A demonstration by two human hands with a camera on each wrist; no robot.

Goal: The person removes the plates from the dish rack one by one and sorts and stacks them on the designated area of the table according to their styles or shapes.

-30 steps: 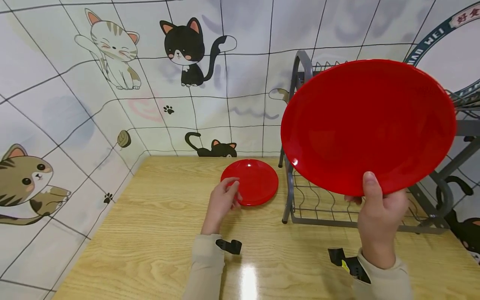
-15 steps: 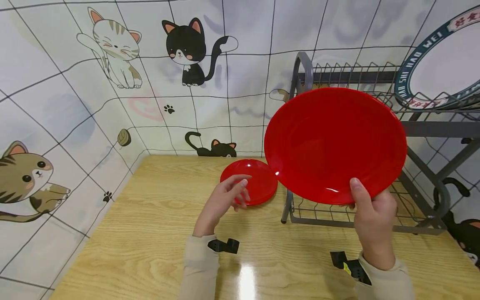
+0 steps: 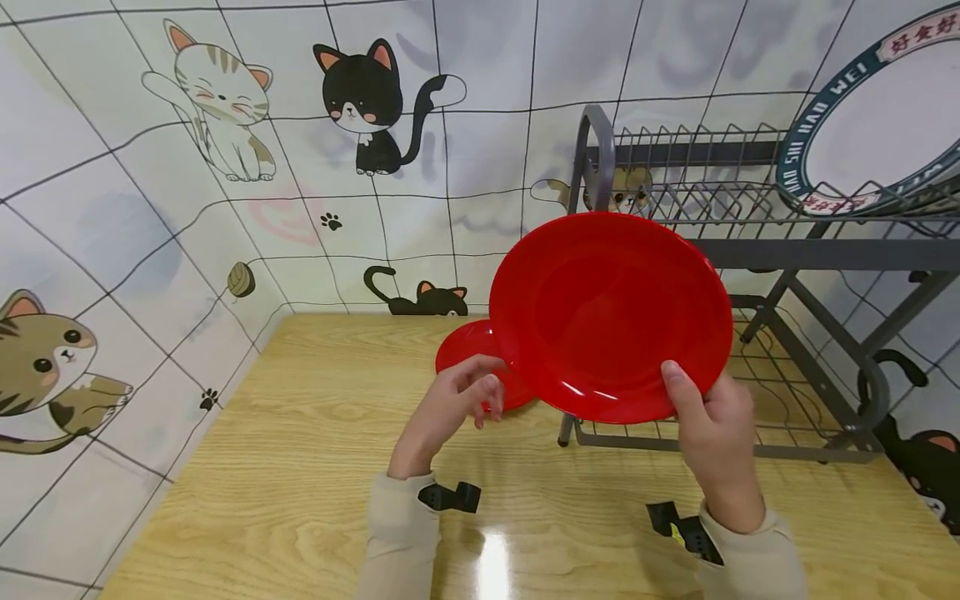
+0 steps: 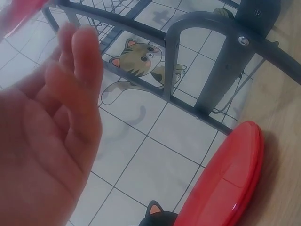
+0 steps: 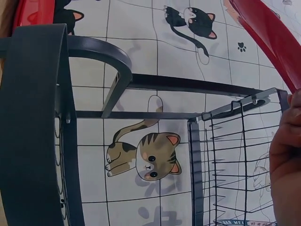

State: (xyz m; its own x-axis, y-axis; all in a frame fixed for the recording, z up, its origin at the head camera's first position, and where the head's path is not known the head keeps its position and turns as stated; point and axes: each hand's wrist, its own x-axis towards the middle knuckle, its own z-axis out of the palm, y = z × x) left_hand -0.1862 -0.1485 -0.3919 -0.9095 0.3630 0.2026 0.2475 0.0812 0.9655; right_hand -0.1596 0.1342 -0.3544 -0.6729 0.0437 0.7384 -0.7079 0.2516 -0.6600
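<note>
My right hand [image 3: 716, 446] holds a large glossy red plate [image 3: 611, 317] by its lower right rim, thumb on the face, the other fingers behind it. The plate is raised over the table and tilted toward the head camera. Below and left of it, a smaller red plate [image 3: 461, 342] lies on the table, partly covered by the raised one in the head view. My left hand [image 3: 453, 408] hovers by that smaller plate with relaxed, slightly bent fingers and nothing in them. In the left wrist view the red plate on the table [image 4: 225, 174] shows a doubled rim, like a stack.
A grey two-tier wire dish rack [image 3: 795, 254] stands on the right of the wooden table [image 3: 300, 467]. On its upper tier leans a white plate with a dark green lettered rim [image 3: 885, 117]. Tiled walls with cat drawings [image 3: 367, 108] close off the back and left.
The large red plate in my right hand has moved left and down, away from the rack's front and partly over the smaller plate. My left hand has moved slightly, its fingers spreading a little.
</note>
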